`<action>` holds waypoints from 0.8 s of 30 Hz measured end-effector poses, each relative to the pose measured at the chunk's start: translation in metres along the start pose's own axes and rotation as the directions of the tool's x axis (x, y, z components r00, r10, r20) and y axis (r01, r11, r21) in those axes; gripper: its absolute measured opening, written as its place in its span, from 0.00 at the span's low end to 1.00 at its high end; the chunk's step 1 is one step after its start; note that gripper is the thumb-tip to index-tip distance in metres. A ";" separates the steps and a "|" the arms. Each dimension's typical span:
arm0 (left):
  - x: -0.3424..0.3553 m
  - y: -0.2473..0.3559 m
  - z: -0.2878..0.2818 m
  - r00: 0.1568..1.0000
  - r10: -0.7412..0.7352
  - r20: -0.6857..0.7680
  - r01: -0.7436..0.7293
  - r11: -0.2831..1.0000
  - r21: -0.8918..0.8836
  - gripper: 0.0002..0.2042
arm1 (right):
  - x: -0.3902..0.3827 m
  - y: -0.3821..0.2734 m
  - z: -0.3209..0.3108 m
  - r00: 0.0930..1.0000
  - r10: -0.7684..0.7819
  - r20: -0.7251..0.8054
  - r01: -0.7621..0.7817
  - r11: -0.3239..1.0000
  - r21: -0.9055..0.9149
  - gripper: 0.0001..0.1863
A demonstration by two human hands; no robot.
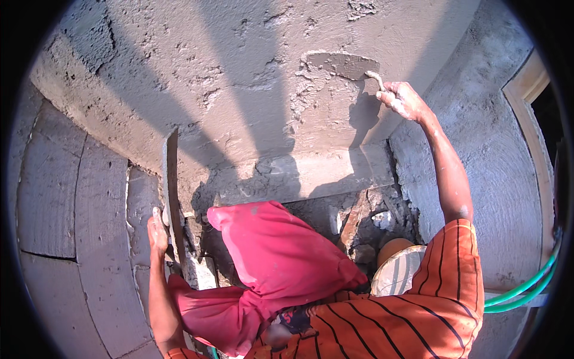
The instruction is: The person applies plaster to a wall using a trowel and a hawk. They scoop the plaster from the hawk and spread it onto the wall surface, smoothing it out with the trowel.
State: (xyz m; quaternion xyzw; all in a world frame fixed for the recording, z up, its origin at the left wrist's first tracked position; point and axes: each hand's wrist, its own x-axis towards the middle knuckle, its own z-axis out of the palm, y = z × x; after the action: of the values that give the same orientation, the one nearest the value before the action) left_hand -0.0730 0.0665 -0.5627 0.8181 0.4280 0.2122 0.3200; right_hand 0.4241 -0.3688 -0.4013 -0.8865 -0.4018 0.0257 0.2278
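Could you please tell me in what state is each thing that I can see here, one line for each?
Right hand: closed on the trowel's handle
Trowel: blade apparently flat against the wall
Left hand: holding the board
Board: upright, seen nearly edge-on
Plastered wall: partly smooth, partly rough
Block wall: unplastered, joints showing
Green hose: curved, partly hidden
Round container: partly covered by the sleeve

Two hands point(157, 232) point(404, 100); one trowel point(347, 64); one board point(172, 188); one shirt point(382, 326)
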 end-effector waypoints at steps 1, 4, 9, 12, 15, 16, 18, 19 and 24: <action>0.001 -0.006 -0.002 1.000 0.014 0.018 -0.014 1.000 -0.014 0.29 | 0.001 0.003 -0.003 1.000 0.002 -0.024 -0.002 1.000 0.019 0.22; 0.010 -0.026 -0.003 0.996 -0.006 0.086 0.008 1.000 -0.022 0.29 | -0.003 0.009 -0.020 0.978 -0.096 -0.183 0.079 0.992 -0.101 0.22; 0.007 -0.013 0.002 0.998 -0.009 0.069 0.012 0.999 -0.038 0.30 | -0.025 0.012 -0.020 0.968 -0.166 -0.186 0.075 0.906 -0.417 0.19; 0.009 -0.014 0.004 0.997 0.025 0.074 -0.023 0.999 -0.022 0.30 | -0.034 0.023 -0.001 0.986 -0.147 -0.080 0.067 0.783 -0.619 0.19; 0.005 -0.001 0.009 0.999 0.049 0.018 -0.049 0.999 0.000 0.30 | -0.024 0.027 -0.001 0.997 -0.047 -0.054 0.004 0.790 -0.613 0.20; 0.006 0.004 0.008 0.996 0.053 0.068 -0.052 0.998 -0.020 0.30 | -0.018 0.027 -0.005 0.997 -0.038 -0.074 -0.016 0.784 -0.621 0.20; 0.004 0.019 0.006 0.989 -0.044 0.143 0.045 0.999 -0.001 0.27 | -0.009 0.014 -0.029 0.995 -0.023 -0.099 -0.044 0.784 -0.619 0.20; 0.004 0.013 0.006 0.995 0.003 0.099 -0.002 1.000 -0.006 0.28 | -0.004 0.007 -0.042 0.992 -0.046 -0.120 -0.032 0.815 -0.578 0.21; 0.016 -0.023 0.012 0.996 0.079 0.038 -0.080 0.997 0.005 0.30 | 0.021 -0.014 -0.105 0.955 -0.179 -0.237 0.061 0.900 -0.432 0.23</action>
State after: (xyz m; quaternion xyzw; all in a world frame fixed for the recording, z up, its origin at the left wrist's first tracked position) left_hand -0.0701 0.0859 -0.5861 0.8394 0.3897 0.2080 0.3166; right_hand 0.4525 -0.3860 -0.2984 -0.8830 -0.4172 -0.1970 0.0858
